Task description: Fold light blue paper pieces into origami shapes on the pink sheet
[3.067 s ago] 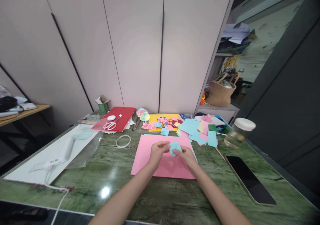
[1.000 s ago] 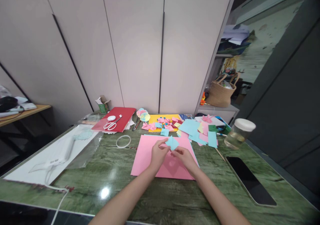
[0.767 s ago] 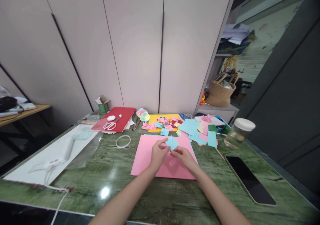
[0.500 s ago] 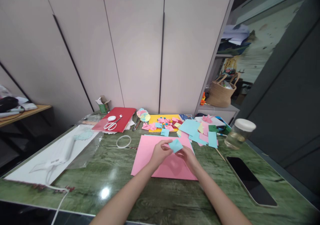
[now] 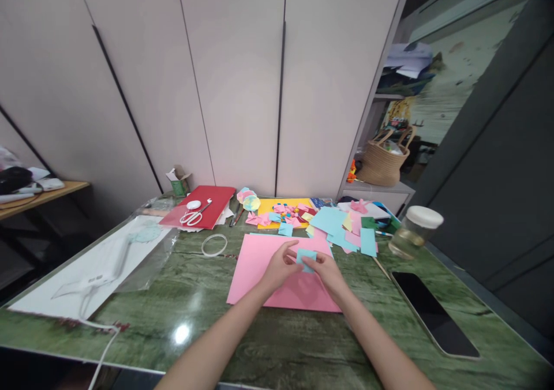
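A small square of folded light-blue paper (image 5: pixel 305 259) is held up above a pink sheet (image 5: pixel 255 269). My right hand (image 5: pixel 325 270) pinches it at the right side, the thumb lying across its front. At the paper's left edge is my left hand (image 5: pixel 280 266), thumb and fingers spread apart; whether the fingertips touch the paper I cannot tell. Just beyond the pink sheet lie another blue folded piece (image 5: pixel 285 229) and several pink folded pieces on a yellow sheet (image 5: pixel 264 207).
Loose coloured papers (image 5: pixel 331 221) lie to the right, near a lidded jar (image 5: pixel 409 237) and a phone (image 5: pixel 435 314). At left are a white ring (image 5: pixel 214 236), scissors (image 5: pixel 191 218) on a red folder (image 5: pixel 219 197), and a plastic sleeve (image 5: pixel 147 266) with a cable (image 5: pixel 106 349).
The blue paper has turned from a diamond angle to nearly upright and moved slightly down. My right thumb has come onto its front, and my left fingers have spread at its edge.
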### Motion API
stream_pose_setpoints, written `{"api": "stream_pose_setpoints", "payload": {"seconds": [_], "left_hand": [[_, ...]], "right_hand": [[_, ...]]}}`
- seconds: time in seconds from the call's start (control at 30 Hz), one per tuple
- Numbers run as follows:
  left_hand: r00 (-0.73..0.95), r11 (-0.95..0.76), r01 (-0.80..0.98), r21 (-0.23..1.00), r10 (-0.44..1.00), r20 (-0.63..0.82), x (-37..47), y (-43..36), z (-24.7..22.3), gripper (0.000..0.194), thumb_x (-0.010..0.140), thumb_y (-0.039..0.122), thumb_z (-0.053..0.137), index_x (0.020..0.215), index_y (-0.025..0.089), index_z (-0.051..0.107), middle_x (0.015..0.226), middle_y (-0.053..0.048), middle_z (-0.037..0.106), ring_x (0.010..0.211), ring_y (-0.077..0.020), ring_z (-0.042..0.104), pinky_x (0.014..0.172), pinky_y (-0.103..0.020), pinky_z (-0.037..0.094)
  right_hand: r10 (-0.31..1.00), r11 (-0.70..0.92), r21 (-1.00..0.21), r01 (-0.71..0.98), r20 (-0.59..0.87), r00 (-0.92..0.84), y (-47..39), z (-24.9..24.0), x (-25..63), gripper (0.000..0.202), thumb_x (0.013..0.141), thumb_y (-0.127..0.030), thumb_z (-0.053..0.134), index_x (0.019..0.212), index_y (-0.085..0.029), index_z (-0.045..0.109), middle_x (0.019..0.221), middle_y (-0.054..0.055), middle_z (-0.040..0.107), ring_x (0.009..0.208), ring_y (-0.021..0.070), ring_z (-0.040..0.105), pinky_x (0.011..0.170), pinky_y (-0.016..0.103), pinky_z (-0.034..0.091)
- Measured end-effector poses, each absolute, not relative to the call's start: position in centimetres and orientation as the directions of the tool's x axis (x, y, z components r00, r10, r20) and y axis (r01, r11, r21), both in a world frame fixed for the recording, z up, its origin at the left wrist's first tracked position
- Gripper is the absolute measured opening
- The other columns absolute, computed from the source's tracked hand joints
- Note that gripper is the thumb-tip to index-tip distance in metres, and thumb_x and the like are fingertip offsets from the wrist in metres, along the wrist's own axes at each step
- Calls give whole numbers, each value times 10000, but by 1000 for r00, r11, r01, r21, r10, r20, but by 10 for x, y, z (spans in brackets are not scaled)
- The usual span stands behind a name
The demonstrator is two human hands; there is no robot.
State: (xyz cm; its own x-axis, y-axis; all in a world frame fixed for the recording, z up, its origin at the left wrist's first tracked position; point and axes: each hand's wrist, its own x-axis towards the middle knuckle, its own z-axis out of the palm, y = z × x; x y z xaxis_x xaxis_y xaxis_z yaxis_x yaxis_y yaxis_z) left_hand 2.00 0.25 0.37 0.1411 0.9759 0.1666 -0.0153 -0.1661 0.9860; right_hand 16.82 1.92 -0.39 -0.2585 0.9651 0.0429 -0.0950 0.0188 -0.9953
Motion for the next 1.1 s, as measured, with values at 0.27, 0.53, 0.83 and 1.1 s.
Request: {"api": "stream_pose_setpoints", "payload": {"seconds": [0.27, 0.53, 0.83, 1.1], "left_hand": [[155, -71, -160, 984, 983, 96, 21, 4, 1, 310, 513, 203, 706, 790, 108, 604, 553, 17, 543, 528, -94, 510, 547, -218, 391], [151, 34, -358, 933, 988, 22, 17, 5, -1, 283, 585, 282, 672, 806, 110, 630, 810, -77, 633, 738, -156, 572, 734, -297, 419], [80, -52, -315, 948, 993, 81, 15, 6, 5, 251, 565, 161, 659, 811, 149, 613, 656, 4, 556, 646, -97, 522, 625, -211, 396], [104, -130, -208, 970, 983, 154, 18, 5, 4, 266, 571, 236, 672, 804, 133, 594, 706, -31, 588, 657, -127, 534, 624, -248, 414]], "right_hand": [[979, 63, -991, -117, 84, -185, 21, -12, 166, 355, 578, -454, 645, 754, -145, 635, 680, 35, 629, 579, 144, 520, 560, 252, 377], [963, 78, -993, -86, 98, -250, 17, -1, 171, 285, 634, -415, 615, 732, -147, 613, 680, 25, 594, 637, 147, 516, 625, 252, 387], [960, 151, -988, 32, 139, -242, 16, 0, 168, 253, 659, -399, 590, 668, -147, 594, 624, -1, 563, 588, 132, 480, 576, 226, 364], [955, 142, -987, 77, 117, -272, 17, 0, 167, 279, 650, -415, 585, 698, -142, 613, 645, 7, 583, 606, 142, 494, 588, 235, 366]]}}
